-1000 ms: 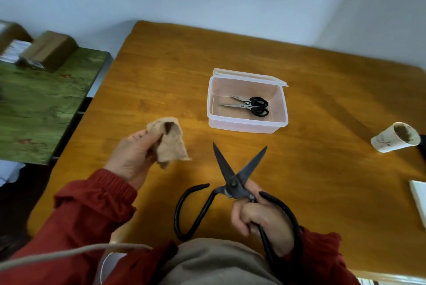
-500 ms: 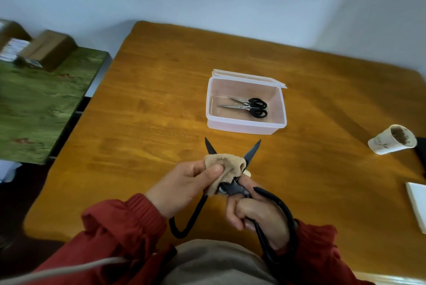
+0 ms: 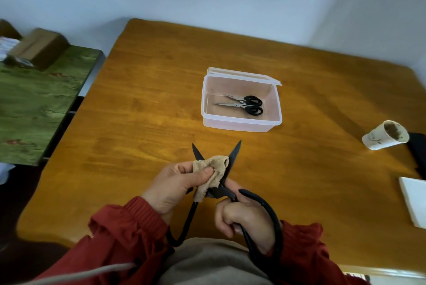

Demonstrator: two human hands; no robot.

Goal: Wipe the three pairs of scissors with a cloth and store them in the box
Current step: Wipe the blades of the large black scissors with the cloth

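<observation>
Head view: a second ago the left hand (image 3: pixel 175 183) held the beige cloth (image 3: pixel 214 169) away at the side. Now it pinches the cloth onto the open blades of the large black scissors (image 3: pixel 234 153), just above the pivot. The right hand (image 3: pixel 244 217) grips one handle loop and holds this pair above the counter (image 3: pixel 149 111). I judge that the wiping of it has started. It seems to be the last pair, because small black-handled scissors (image 3: pixel 244 106), probably two pairs, already lie in the clear plastic box (image 3: pixel 242 126). The large scissors are dark all over, with long loops and pointed tips.
</observation>
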